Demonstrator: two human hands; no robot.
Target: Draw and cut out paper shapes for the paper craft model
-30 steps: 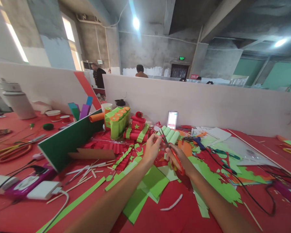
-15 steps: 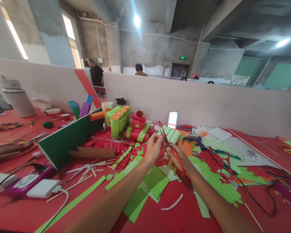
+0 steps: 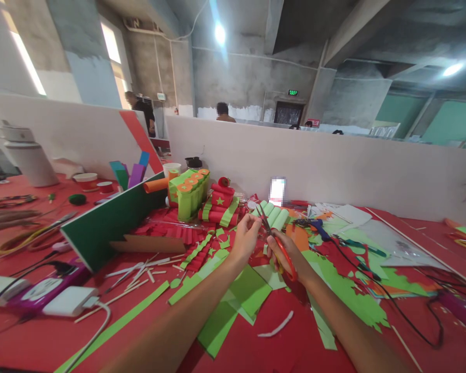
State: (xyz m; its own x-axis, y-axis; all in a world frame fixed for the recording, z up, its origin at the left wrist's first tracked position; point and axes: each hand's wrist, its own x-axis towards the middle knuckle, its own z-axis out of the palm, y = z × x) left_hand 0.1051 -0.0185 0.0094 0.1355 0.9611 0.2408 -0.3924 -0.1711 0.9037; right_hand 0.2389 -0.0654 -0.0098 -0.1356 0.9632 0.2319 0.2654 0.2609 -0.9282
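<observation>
My right hand is wrapped round the red handles of a pair of scissors. Their blades point up and stand slightly apart. Close beside the blade tips, my left hand is closed in a pinch; whatever lies between its fingertips is too small to make out. Just behind both hands lie several pale green paper rolls. Under my forearms are green paper sheets, and a white curved strip rests on the red table.
Left of my hands stand a green and orange paper model, red rolls with green bands and a dark green board. Green scraps and a corded glue gun lie right. A co-worker's hand shows far left.
The co-worker's hand at far left has shifted back, uncovering yellow-orange handles on the table. A person in the background has moved left. My hands and the scissors look almost unmoved.
</observation>
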